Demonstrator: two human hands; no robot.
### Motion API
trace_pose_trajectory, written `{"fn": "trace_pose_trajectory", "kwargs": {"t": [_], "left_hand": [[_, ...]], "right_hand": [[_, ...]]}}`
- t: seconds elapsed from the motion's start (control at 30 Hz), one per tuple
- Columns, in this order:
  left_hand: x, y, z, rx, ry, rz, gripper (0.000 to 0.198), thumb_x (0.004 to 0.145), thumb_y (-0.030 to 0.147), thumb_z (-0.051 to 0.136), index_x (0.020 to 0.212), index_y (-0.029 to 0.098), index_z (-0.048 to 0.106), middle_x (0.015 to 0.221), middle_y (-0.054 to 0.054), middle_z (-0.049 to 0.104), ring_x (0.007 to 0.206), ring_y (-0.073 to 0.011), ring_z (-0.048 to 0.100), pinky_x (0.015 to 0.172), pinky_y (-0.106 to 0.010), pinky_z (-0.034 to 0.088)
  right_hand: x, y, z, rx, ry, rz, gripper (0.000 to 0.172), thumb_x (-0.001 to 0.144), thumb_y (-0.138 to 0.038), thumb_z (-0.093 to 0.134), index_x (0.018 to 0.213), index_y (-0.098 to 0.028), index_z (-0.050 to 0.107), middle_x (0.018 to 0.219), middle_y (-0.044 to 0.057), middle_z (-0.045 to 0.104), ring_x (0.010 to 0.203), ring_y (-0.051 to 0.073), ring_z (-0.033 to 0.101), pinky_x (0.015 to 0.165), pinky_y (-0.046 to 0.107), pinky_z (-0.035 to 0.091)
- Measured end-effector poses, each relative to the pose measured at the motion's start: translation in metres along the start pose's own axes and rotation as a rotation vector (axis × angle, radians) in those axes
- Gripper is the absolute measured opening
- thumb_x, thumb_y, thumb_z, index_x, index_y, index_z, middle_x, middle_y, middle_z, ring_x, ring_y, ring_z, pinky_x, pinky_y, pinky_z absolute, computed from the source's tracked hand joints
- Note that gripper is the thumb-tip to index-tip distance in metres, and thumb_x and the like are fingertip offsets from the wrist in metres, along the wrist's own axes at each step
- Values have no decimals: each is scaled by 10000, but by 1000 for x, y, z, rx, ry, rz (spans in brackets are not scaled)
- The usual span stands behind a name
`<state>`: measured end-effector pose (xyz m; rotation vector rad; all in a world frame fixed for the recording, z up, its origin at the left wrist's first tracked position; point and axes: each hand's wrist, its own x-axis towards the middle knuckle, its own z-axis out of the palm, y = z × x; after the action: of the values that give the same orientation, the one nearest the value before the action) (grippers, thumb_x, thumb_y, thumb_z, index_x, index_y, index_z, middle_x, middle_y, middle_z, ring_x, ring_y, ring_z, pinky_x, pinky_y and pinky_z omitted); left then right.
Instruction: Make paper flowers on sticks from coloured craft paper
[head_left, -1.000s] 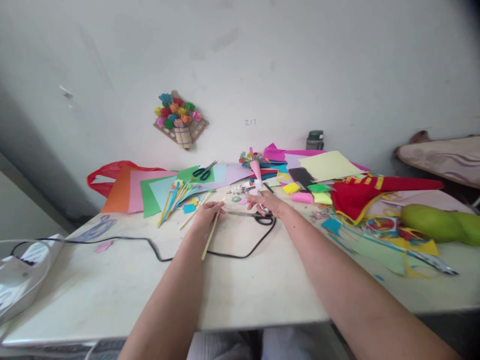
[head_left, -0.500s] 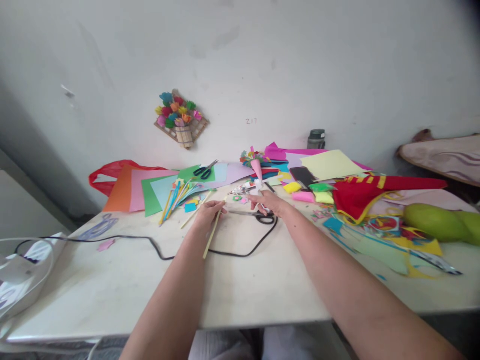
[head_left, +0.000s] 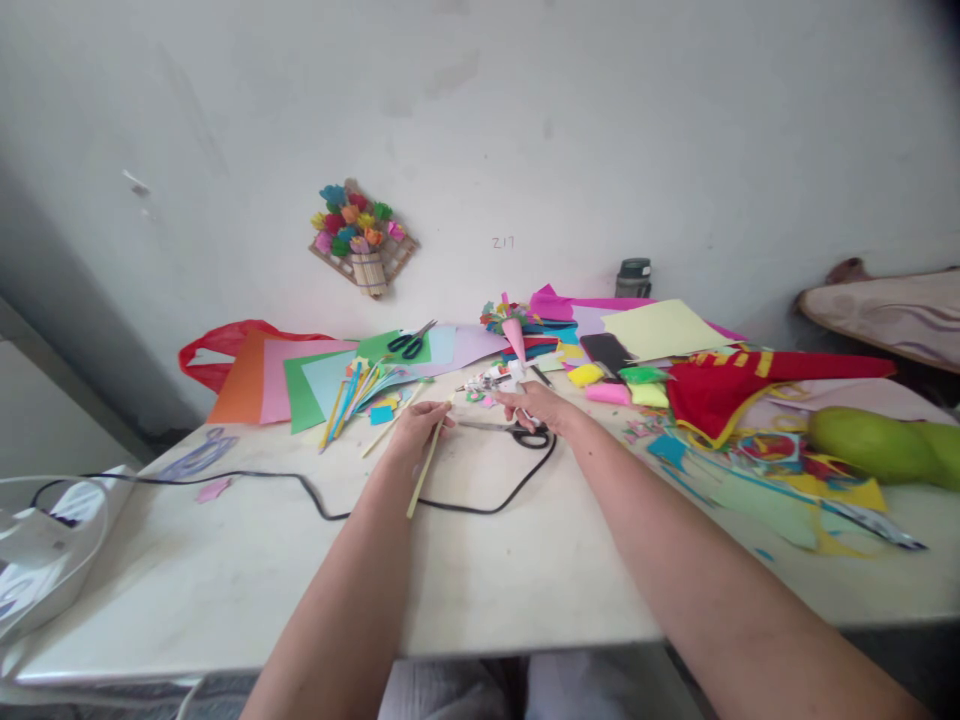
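Note:
My left hand [head_left: 422, 428] is closed on a thin pale yellow paper strip [head_left: 425, 472], which slants down toward me. To its right, my right hand [head_left: 538, 403] grips a white glue gun [head_left: 517, 377], whose nozzle points left toward the strip's upper end. Black-handled scissors [head_left: 531, 436] lie on the table just below my right hand, blades toward the left hand. Small paper flowers [head_left: 475, 397] lie between the hands. Behind them is a pink paper cone [head_left: 514, 340] with colourful flowers at its top.
A black cord [head_left: 300, 478] runs across the white table [head_left: 510, 560] from a power strip [head_left: 67, 540]. Coloured sheets [head_left: 277, 375], rolled paper sticks [head_left: 349, 400] and more scissors [head_left: 409, 343] lie at the back left. Red cloth [head_left: 705, 390], a phone [head_left: 606, 352] and clay packets [head_left: 607, 393] are at the right.
The glue gun in my right hand has tilted slightly lower, with its nozzle toward the left. My left hand and the strip have hardly moved.

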<state>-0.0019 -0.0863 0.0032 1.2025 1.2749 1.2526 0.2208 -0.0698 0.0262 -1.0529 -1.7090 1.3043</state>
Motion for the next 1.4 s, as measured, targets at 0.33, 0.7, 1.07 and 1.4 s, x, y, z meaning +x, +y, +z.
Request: {"fn": "trace_pose_trajectory", "kwargs": {"t": [0.33,0.7,1.07,1.4], "left_hand": [[1,-1,-1,-2,-18,11,356,554,428,724,725,141,602,561,-7,615,402,-63,471,422,-195,334],[3,-4,-2,20,-25,34,356,569,439,712,731,140,607,568,-10,615,407,-65,472,424,-196,331],[1,-2,0,4,-11,26,377,557,439,719,738,129,604,559,-6,613,391,-59,463,409,-190,314],[4,-4,-1,-4,7,18,361,566,423,721,742,130,606,555,-4,614,393,-52,459,414,-179,334]], "right_hand": [[3,3,0,1,23,9,404,683,-495,632,535,-141,506,422,-12,513,283,47,376,267,179,257],[5,6,-1,36,38,1,386,667,-472,655,543,-142,495,450,-14,520,286,48,376,258,183,269],[2,1,0,15,36,12,411,655,-481,662,511,-137,489,430,-24,496,278,45,380,263,182,266],[1,0,2,20,20,38,406,637,-470,681,514,-138,485,427,-27,491,277,42,373,266,177,252]]}}
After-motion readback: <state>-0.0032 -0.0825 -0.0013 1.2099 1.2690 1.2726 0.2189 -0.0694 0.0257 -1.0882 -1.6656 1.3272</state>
